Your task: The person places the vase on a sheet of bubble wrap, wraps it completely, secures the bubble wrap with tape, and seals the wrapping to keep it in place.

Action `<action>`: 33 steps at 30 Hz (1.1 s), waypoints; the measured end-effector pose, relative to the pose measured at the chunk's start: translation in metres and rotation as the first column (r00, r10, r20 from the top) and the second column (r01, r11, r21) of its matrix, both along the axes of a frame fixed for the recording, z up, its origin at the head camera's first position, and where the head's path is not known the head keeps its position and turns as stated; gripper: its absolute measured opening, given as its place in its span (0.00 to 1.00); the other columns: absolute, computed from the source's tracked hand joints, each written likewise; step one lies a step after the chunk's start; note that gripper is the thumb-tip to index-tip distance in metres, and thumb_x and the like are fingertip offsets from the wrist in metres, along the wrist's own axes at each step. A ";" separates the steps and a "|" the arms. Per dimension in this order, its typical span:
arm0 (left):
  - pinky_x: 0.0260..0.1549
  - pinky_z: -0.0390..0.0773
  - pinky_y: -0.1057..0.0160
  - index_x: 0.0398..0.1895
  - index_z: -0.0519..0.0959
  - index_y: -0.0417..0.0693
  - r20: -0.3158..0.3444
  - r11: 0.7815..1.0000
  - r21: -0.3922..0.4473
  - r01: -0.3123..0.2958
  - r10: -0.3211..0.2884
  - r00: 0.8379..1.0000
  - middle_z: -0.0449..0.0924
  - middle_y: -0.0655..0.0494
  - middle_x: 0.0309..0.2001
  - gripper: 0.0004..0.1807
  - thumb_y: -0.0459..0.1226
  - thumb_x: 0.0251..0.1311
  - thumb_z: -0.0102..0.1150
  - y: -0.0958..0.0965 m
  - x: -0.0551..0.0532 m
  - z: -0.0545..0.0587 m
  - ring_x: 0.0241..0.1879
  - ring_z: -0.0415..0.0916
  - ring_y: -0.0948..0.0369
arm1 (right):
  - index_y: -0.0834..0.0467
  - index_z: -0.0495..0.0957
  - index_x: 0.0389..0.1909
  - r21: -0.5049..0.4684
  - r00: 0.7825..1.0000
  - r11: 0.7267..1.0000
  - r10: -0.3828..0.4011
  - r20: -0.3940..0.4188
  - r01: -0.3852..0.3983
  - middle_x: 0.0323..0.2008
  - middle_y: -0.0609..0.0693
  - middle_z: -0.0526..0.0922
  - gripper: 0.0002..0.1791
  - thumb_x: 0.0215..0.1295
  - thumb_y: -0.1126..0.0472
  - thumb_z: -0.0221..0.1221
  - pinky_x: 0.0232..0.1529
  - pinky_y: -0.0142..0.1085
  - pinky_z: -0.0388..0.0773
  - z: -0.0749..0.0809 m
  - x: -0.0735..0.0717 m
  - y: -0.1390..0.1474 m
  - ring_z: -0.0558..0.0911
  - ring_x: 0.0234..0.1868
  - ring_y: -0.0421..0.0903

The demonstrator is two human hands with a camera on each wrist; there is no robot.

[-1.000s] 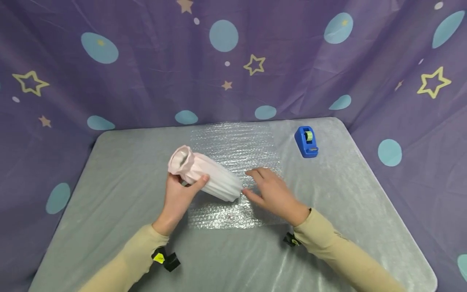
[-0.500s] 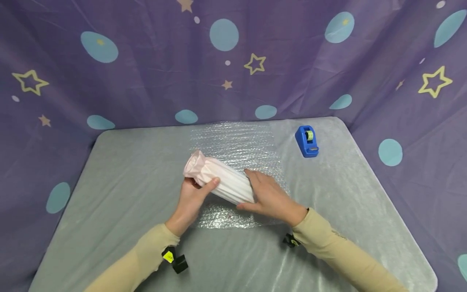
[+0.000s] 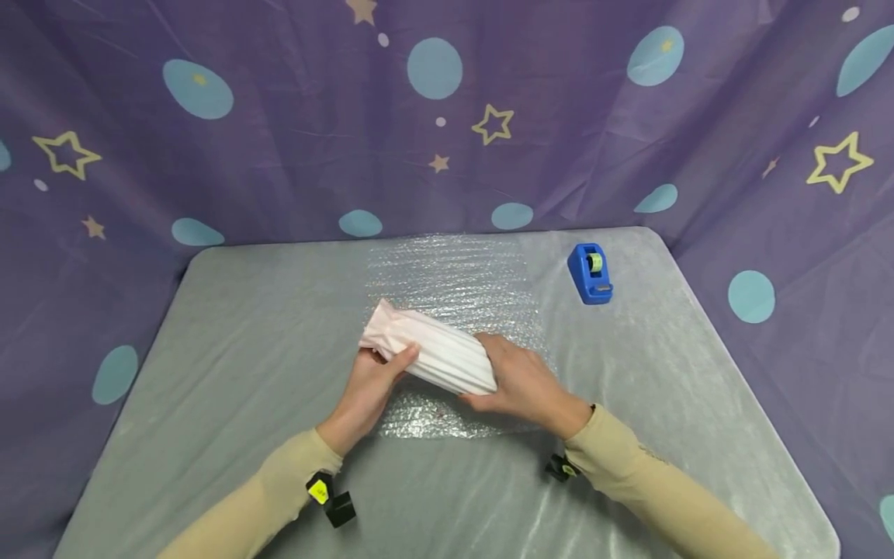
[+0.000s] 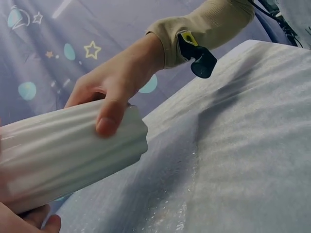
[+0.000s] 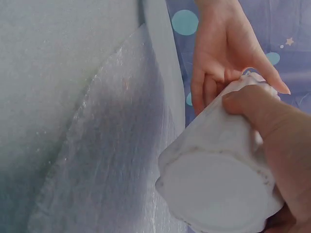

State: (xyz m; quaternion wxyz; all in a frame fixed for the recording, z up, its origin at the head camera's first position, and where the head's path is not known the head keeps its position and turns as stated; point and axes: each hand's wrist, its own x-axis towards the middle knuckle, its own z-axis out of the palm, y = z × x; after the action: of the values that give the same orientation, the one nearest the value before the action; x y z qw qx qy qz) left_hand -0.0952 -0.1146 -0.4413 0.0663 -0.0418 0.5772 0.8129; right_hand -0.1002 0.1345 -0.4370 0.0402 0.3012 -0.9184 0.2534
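A ribbed vase, white with a pale pink neck, is held tilted in both hands above a sheet of bubble wrap. My left hand grips it near the pink neck, thumb on top. Around the base end, my right hand holds it with thumb and fingers on opposite sides. In the right wrist view the flat round base of the vase faces the camera. The left wrist view shows the right thumb pressed on the ribbed side. The vase's mouth is turned out of sight.
A blue tape dispenser with a roll of tape stands at the back right of the grey cloth-covered table. Behind the table hangs a purple curtain with stars and blue dots.
The left hand has moved right with the vase, whose mouth has turned away from the head view. My right hand, earlier apart from the vase, has closed around its base end.
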 end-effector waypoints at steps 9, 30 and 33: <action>0.70 0.68 0.48 0.82 0.45 0.43 -0.026 0.902 -0.430 -0.037 0.028 0.999 0.59 0.37 0.73 0.53 0.36 0.64 0.71 -0.036 -0.002 0.004 0.71 0.65 0.48 | 0.63 0.73 0.65 0.047 0.999 0.999 0.013 -0.051 -0.011 0.53 0.59 0.84 0.49 0.43 0.45 0.81 0.42 0.48 0.86 0.001 -0.003 0.015 0.85 0.48 0.54; 0.62 0.68 0.36 0.78 0.64 0.44 -0.267 0.057 -0.952 -0.302 -0.637 0.723 0.75 0.43 0.66 0.57 0.57 0.47 0.80 -0.019 0.010 0.000 0.65 0.71 0.44 | 0.64 0.73 0.65 0.166 0.990 0.978 0.137 -0.034 -0.130 0.52 0.56 0.84 0.49 0.44 0.46 0.80 0.43 0.44 0.86 -0.006 -0.009 0.031 0.84 0.47 0.50; 0.60 0.69 0.38 0.77 0.65 0.45 -0.279 0.068 -0.949 -0.307 -0.633 0.722 0.77 0.44 0.63 0.56 0.58 0.47 0.80 -0.019 0.013 -0.005 0.62 0.72 0.45 | 0.64 0.72 0.65 0.168 0.988 0.975 0.153 -0.019 -0.147 0.52 0.55 0.84 0.49 0.44 0.46 0.80 0.45 0.44 0.86 -0.007 -0.009 0.032 0.84 0.47 0.50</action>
State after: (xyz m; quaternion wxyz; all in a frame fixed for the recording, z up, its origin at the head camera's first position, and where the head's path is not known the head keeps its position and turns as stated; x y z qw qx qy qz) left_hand -0.0822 -0.1335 -0.4459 -0.0844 0.2868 0.9439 0.1404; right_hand -0.1088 0.1667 -0.4436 0.0105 0.3760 -0.9102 0.1734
